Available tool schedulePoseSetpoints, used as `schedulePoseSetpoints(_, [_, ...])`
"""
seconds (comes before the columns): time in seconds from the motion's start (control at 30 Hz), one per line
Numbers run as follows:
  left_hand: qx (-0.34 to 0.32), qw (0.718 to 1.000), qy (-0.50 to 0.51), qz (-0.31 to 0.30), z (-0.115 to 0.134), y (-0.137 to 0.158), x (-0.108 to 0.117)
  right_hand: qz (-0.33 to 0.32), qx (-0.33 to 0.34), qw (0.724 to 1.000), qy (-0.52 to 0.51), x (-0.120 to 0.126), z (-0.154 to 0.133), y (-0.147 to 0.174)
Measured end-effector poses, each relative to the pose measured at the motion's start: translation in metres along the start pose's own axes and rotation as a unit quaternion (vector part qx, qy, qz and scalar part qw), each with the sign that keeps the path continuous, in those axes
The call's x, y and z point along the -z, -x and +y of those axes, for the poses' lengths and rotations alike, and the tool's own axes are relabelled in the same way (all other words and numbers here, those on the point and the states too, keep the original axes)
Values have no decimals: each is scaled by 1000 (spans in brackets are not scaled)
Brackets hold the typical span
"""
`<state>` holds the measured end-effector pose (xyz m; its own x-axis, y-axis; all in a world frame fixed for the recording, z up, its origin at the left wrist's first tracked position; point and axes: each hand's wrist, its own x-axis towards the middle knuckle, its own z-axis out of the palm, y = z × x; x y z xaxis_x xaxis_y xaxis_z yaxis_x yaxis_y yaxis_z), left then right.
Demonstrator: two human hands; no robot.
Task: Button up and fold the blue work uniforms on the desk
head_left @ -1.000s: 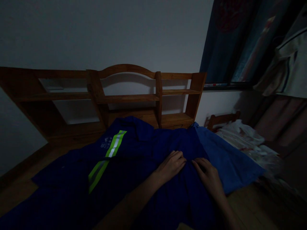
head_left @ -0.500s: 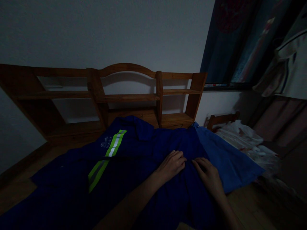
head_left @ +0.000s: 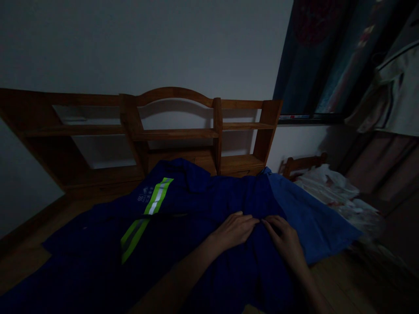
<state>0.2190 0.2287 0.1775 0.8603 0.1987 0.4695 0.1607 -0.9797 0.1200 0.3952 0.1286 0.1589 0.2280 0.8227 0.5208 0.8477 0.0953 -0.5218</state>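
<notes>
A dark blue work jacket (head_left: pixel 183 231) lies spread out in front of me, its collar toward the shelf unit. A yellow-green and silver reflective strip (head_left: pixel 158 196) crosses its left part, beside small pale lettering. My left hand (head_left: pixel 236 229) rests on the right part of the jacket, fingers pinched together on the fabric. Just to its right, my right hand (head_left: pixel 284 235) pinches the same cloth between thumb and fingers. The fingertips of both hands nearly meet. Dim light hides what exactly lies between them.
A wooden shelf unit (head_left: pixel 176 133) stands behind the jacket against the wall. Lighter blue cloth (head_left: pixel 316 218) lies to the right, near white plastic bags (head_left: pixel 330 183) and a wooden chair back (head_left: pixel 304 162). A pale garment (head_left: pixel 404 91) hangs by the window (head_left: pixel 314 61).
My left hand has shifted slightly right and down, bringing its fingertips closer to my right hand. My right hand has hardly moved, and the jacket lies as before.
</notes>
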Motion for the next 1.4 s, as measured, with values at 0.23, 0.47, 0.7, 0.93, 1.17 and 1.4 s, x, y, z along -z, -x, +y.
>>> schedulePoseSetpoints(0.23, [9,1000,21,-1,0,-2,3,3,-2,1000,-6,1,-1,0])
schedulePoseSetpoints(0.47, [17,1000,15,0,0,-2,2,-2,-7,1000,-15,0,-1,0])
schedulePoseSetpoints(0.7, [17,1000,13,3,-2,-3,1,-3,-14,1000,-16,1,-3,1])
schedulePoseSetpoints(0.93, [43,999,23,8,1,-2,4,5,-14,1000,-11,0,3,2])
schedulePoseSetpoints(1.17, [160,984,-19,73,-8,-3,3,128,-129,980,82,18,15,19])
schedulePoseSetpoints(1.4, [193,965,-38,173,2,-6,20,35,-200,979,-21,26,-27,11])
